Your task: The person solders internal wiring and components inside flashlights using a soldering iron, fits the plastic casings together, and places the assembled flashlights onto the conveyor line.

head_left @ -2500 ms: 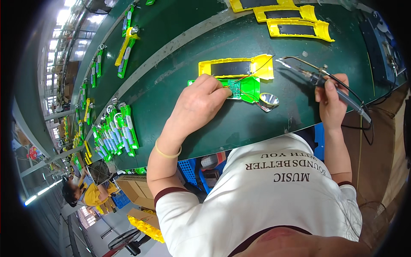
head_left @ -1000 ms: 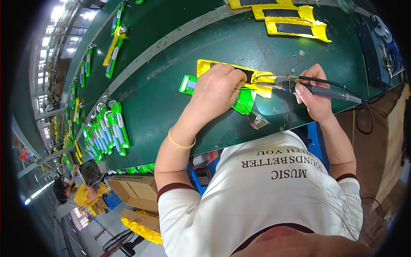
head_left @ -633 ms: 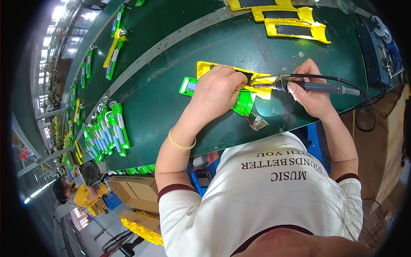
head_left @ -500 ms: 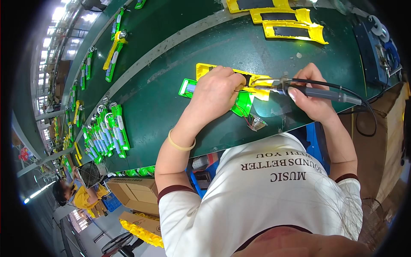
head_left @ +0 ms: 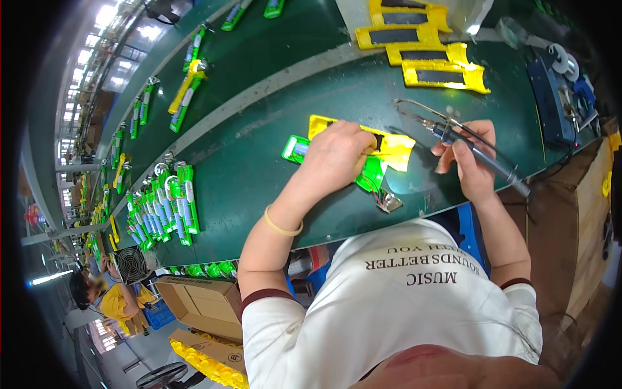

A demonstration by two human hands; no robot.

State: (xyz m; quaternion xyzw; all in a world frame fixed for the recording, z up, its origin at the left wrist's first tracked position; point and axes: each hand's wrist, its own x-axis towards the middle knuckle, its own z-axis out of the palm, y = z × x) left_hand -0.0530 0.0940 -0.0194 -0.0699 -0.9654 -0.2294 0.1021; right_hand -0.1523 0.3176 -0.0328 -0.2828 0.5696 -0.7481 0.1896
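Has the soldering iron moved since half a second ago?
Yes. Judged against the far row of yellow half-shells, the soldering iron has moved toward them, its tip away from the nearer half-shell partly under the left hand.

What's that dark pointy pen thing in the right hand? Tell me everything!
A soldering iron: a long, dark, pen-like handle with a metal-looking front and a thin, bent metal tube alongside. The right hand grips the handle. It slants, tip toward the picture's upper left, apart from the yellow shell. Its tip is blurred.
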